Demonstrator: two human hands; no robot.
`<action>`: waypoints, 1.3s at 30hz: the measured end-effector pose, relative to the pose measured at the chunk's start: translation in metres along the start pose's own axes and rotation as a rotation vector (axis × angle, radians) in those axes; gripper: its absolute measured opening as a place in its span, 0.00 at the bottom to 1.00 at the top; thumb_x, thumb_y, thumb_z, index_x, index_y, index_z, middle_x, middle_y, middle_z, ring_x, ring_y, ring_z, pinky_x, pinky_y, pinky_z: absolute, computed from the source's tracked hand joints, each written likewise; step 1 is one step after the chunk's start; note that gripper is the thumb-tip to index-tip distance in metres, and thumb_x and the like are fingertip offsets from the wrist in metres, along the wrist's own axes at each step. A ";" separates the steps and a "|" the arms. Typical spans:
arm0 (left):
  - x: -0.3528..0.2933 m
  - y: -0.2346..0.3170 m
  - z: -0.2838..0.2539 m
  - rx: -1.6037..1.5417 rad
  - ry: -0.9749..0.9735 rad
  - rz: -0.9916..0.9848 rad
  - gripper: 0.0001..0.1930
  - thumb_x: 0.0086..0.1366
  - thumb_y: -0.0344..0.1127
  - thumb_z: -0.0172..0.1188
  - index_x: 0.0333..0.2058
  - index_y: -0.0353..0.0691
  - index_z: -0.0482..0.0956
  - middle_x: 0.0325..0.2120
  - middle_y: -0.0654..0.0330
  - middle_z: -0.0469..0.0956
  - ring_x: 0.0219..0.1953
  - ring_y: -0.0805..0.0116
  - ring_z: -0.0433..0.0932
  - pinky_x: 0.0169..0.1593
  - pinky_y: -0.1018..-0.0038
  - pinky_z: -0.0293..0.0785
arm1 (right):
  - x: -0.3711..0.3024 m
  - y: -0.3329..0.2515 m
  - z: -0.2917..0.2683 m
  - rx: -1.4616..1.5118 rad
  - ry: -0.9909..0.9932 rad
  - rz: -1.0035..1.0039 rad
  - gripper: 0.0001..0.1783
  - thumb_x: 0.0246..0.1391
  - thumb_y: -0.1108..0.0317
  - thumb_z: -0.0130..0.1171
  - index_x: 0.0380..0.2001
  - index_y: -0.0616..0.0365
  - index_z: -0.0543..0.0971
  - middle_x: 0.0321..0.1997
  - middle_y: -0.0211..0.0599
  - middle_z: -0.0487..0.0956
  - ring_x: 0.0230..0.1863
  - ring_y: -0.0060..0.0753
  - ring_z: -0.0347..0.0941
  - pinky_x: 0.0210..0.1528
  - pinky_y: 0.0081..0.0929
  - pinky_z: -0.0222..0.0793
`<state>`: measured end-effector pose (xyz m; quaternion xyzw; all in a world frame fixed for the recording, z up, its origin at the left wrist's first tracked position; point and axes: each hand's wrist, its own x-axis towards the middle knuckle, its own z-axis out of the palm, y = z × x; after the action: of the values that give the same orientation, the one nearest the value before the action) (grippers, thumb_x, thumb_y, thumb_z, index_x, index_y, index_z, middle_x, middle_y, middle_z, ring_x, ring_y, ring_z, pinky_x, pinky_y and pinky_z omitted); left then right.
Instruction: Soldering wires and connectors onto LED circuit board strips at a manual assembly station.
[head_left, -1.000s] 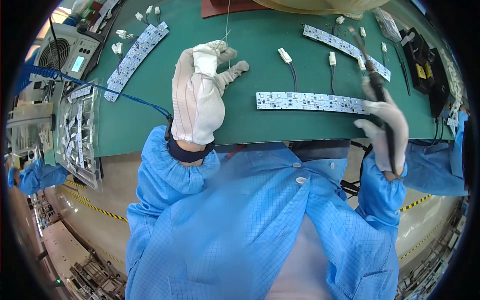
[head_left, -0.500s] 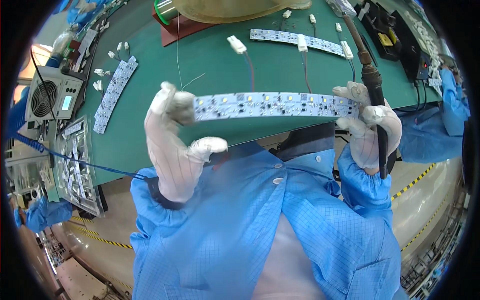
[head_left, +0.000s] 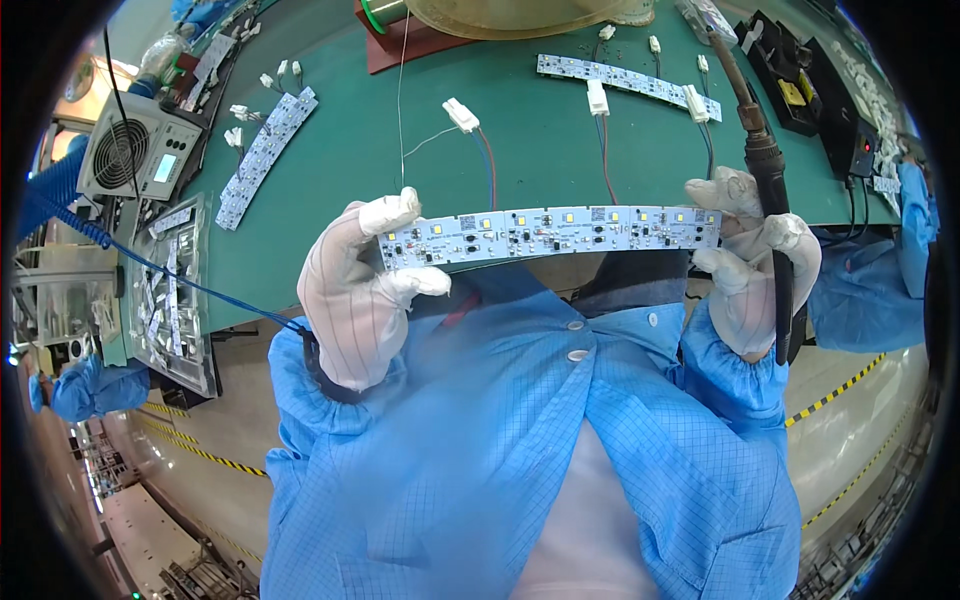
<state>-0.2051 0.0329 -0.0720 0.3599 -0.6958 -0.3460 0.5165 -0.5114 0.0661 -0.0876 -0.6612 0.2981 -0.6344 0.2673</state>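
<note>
A slightly curved white LED circuit board strip (head_left: 555, 232) is held level in front of me, its component side showing. Three white connectors on wire pairs, among them the left connector (head_left: 461, 115), reach out from its far edge. My gloved left hand (head_left: 355, 290) is closed about the left end, with fingertips at the upper edge and thumb near the lower edge. At the other end, my gloved right hand (head_left: 750, 265) pinches the board. That same hand also carries a soldering iron (head_left: 768, 180), tip pointing up and away. Thin solder wire (head_left: 402, 110) hangs just beyond my left fingers.
On the green bench mat (head_left: 350, 130) lie another wired LED board (head_left: 630, 85) at the back and a wired LED board (head_left: 265, 160) at left. A solder spool (head_left: 385, 12) stands far back. Left are a vented unit (head_left: 135, 150) and a tray of boards (head_left: 205, 330).
My left fingers have settled around the board's left end, where they were blurred before. The view has shifted, so the bench things appear farther right. My right hand keeps board and iron.
</note>
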 end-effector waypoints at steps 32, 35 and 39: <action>-0.004 -0.011 0.005 -0.126 0.025 -0.106 0.25 0.52 0.26 0.66 0.48 0.29 0.69 0.40 0.52 0.74 0.41 0.69 0.75 0.44 0.76 0.73 | -0.003 -0.002 0.000 0.168 -0.022 -0.087 0.40 0.41 0.81 0.63 0.57 0.36 0.62 0.53 0.57 0.68 0.48 0.46 0.74 0.40 0.38 0.80; -0.005 -0.017 0.002 -0.090 -0.019 -0.111 0.27 0.52 0.31 0.67 0.49 0.29 0.68 0.41 0.51 0.75 0.42 0.68 0.75 0.46 0.75 0.72 | -0.004 -0.002 -0.002 0.209 -0.052 -0.074 0.39 0.40 0.79 0.65 0.55 0.37 0.64 0.54 0.58 0.68 0.49 0.47 0.73 0.39 0.38 0.80; -0.004 -0.016 0.002 -0.050 -0.038 -0.124 0.30 0.52 0.38 0.67 0.50 0.28 0.68 0.42 0.50 0.75 0.43 0.67 0.75 0.47 0.74 0.72 | -0.008 -0.001 -0.003 0.258 -0.018 -0.070 0.37 0.41 0.78 0.65 0.55 0.40 0.64 0.53 0.59 0.69 0.47 0.48 0.74 0.34 0.34 0.81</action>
<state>-0.2035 0.0288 -0.0879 0.3827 -0.6727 -0.4015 0.4896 -0.5147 0.0721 -0.0921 -0.6370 0.1883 -0.6704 0.3306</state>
